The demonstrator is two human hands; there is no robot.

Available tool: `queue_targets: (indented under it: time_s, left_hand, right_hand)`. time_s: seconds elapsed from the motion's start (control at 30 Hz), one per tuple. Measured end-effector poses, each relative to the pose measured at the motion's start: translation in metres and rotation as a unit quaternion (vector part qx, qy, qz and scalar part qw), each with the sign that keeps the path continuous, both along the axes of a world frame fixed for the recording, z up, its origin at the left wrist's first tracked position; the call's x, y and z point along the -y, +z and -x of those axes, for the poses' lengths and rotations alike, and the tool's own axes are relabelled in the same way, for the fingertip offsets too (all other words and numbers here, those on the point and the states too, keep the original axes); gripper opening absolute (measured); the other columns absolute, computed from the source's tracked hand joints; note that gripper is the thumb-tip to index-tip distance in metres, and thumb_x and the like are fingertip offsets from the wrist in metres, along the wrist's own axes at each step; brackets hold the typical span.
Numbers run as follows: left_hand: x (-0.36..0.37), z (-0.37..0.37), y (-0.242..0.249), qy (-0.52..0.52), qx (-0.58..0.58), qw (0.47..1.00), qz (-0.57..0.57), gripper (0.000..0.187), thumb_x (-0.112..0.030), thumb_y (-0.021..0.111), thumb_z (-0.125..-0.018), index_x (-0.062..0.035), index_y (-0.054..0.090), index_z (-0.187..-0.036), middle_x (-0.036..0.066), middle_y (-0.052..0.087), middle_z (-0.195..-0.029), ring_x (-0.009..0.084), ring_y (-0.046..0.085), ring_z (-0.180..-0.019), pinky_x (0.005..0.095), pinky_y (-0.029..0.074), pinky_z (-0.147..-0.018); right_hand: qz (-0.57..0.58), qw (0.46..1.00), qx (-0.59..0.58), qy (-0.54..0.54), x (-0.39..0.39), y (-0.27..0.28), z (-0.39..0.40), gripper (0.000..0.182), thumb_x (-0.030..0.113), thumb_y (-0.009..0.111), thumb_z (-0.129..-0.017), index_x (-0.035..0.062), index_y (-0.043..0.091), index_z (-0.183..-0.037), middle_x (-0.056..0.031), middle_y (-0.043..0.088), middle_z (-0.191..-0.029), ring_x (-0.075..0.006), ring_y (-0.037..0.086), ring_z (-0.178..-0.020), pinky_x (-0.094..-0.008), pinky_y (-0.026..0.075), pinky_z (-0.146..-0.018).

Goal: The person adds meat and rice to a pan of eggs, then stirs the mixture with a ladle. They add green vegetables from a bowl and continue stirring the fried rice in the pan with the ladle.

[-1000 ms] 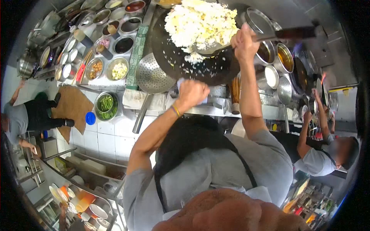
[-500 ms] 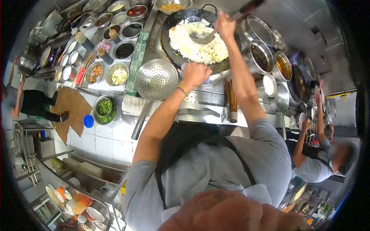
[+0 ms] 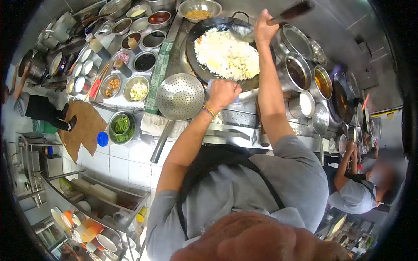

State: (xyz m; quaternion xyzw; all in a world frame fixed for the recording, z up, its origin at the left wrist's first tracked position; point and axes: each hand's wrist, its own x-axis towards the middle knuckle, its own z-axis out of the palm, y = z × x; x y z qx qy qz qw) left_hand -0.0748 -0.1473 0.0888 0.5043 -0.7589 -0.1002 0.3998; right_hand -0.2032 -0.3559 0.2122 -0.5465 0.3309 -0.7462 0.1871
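Note:
A large black wok (image 3: 197, 66) holds a wide bed of white fried rice (image 3: 224, 52) with yellow and brown bits. My right hand (image 3: 265, 31) is closed round the handle of a ladle (image 3: 241, 33), whose bowl is at the wok's far side, by the edge of the rice. At the near rim, my left hand (image 3: 224, 92) is closed on a pale cloth (image 3: 211, 82) against the wok; the fingertips are hidden. Beside that hand, a perforated strainer (image 3: 180, 96) rests with its handle pointing down toward me.
Left of the wok stand sauce bowls (image 3: 144, 61), squeeze bottles (image 3: 99, 49) and chopped vegetables (image 3: 138, 90). To the right are pots of dark liquid (image 3: 297, 73) and amber oil (image 3: 322, 81). One co-worker (image 3: 355, 191) stands right, another (image 3: 41, 108) far left.
The ladle has moved from within the rice to the wok's far side, with my right hand shifting slightly up and right. My left hand stays at the rim. The right co-worker's arms have lowered.

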Motion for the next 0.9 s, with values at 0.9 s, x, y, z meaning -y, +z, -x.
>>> queue_targets:
  time_s: [0.9]
  left_hand:
    - [-0.063,-0.015,0.088,-0.063,0.072,0.994,-0.057,0.033,-0.033,0.06,-0.086,-0.0087,0.076,-0.071,0.018,0.07,-0.069,0.0362,0.07,-0.062,0.0483,0.057,-0.063]
  right_hand:
    - [-0.251,0.939,0.055,0.227,-0.185,0.069,-0.016,0.044,0.027,0.062,-0.102,0.0133,0.044,-0.065,0.0043,0.034,-0.051,-0.007,0.023,-0.037,-0.0259,0.016,-0.035]
